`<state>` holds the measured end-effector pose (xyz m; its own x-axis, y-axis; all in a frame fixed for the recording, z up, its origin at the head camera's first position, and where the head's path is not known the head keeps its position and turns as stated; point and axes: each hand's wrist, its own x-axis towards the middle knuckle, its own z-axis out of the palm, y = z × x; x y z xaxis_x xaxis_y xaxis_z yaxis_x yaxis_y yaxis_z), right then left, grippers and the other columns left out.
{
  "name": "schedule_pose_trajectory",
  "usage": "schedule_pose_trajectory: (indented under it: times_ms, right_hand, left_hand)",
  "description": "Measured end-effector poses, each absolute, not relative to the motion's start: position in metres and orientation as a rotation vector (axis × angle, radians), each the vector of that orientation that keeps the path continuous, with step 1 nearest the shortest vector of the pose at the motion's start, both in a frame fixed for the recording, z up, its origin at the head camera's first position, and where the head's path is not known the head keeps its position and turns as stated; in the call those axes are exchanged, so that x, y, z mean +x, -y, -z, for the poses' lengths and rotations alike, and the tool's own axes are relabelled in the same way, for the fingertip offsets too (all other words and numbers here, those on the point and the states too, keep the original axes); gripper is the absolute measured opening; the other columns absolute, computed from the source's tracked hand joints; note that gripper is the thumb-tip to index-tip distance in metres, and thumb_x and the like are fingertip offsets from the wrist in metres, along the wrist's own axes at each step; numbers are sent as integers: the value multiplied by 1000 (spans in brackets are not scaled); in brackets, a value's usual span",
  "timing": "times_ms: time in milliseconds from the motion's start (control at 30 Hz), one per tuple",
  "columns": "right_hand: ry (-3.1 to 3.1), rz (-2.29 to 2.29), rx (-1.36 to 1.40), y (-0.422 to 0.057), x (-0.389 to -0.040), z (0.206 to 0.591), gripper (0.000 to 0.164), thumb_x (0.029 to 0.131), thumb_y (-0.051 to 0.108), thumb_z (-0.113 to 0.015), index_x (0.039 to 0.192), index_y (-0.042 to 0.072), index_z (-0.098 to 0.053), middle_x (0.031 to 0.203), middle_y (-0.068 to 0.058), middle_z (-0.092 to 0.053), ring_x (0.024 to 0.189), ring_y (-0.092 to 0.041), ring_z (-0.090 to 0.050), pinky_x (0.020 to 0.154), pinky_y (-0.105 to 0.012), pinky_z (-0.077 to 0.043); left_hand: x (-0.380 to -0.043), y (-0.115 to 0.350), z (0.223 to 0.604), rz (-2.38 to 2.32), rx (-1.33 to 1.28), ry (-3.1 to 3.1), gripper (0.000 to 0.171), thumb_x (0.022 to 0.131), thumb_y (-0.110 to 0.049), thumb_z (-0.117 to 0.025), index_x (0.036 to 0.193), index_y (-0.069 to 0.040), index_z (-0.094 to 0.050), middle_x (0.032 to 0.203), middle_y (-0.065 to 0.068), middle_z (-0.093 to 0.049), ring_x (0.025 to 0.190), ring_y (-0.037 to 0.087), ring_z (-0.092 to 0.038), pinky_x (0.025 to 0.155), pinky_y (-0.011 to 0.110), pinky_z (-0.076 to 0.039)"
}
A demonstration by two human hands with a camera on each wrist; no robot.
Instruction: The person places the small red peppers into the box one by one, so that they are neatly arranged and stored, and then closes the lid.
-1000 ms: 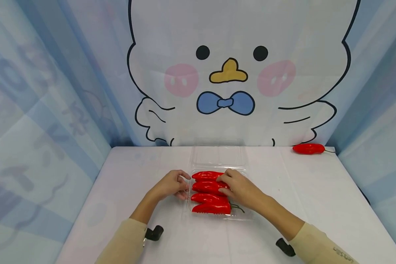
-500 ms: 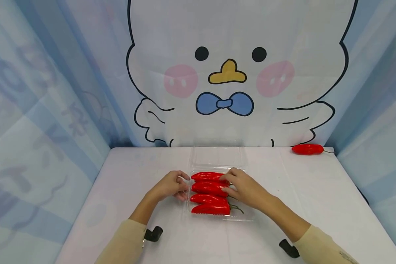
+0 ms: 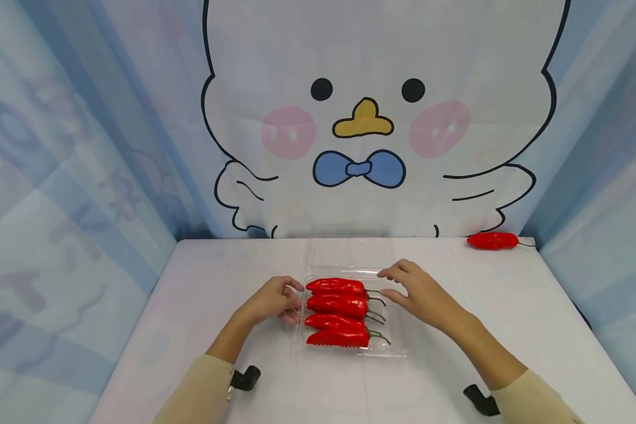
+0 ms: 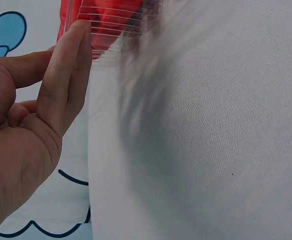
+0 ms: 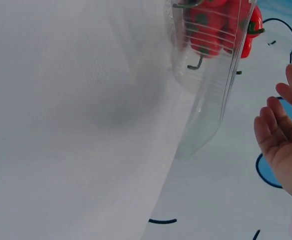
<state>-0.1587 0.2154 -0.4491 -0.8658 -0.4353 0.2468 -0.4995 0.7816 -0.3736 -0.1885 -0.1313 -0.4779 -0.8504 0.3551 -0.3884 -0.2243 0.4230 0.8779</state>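
Note:
Several red chili peppers [image 3: 336,304] lie side by side in a clear plastic box [image 3: 394,338], their green stems pointing right. My left hand [image 3: 274,299] is at the box's left wall. In the left wrist view its fingertips [image 4: 78,30] rest against the ribbed plastic side, with nothing gripped. My right hand [image 3: 426,292] hovers just right of the pepper stems, thumb and fingers spread apart and holding nothing. In the right wrist view that hand [image 5: 285,130] is apart from the box [image 5: 225,75].
The box's clear lid [image 3: 350,253] is folded back toward the far table edge. Another red chili pepper [image 3: 493,241] lies at the back right corner of the white table [image 3: 233,259]. A printed curtain [image 3: 365,206] stands behind the table.
My right hand has let go of the pepper farthest back in the box and drawn away to the right, uncovering the stems. My left hand stays by the box's left wall.

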Motion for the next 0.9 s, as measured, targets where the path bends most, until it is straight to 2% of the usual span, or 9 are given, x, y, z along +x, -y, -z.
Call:
schedule_pose_trajectory:
  times_ms: [200, 333, 533, 900]
  right_hand:
    - [2844, -693, 680, -240, -160, 452, 38, 91, 20, -80, 126, 13, -69, 115, -8, -67, 104, -25, -66, 87, -42, -64]
    - [2840, -711, 641, -255, -162, 457, 37, 90, 17, -80, 126, 11, -69, 121, -11, -66, 112, -31, -66, 93, -50, -61]
    - [2858, -781, 535, -278, -171, 465, 37, 93, 17, -77, 128, 10, -67, 131, -15, -64, 124, -37, -61, 100, -57, -56]
    - [2916, -815, 319, -328, -192, 475, 45, 96, 18, -73, 137, 6, -59, 141, -23, -59, 133, -45, -51, 105, -68, -47]
  left_hand:
    - [-186, 131, 478, -1451, 120, -2138, 31, 99, -4, -66, 128, 1, -58, 89, 15, -68, 64, 21, -74, 62, 33, -64]
    - [-186, 131, 480, -1450, 132, -2143, 31, 98, -6, -67, 128, 1, -58, 88, 14, -68, 65, 21, -74, 63, 32, -64]
    - [-186, 132, 481, -1453, 138, -2147, 31, 99, -6, -67, 127, 1, -58, 88, 14, -68, 65, 21, -74, 63, 32, -64]
    - [-186, 131, 479, -1446, 127, -2140, 32, 99, -6, -67, 129, 1, -58, 90, 14, -69, 65, 21, -74, 62, 32, -64]
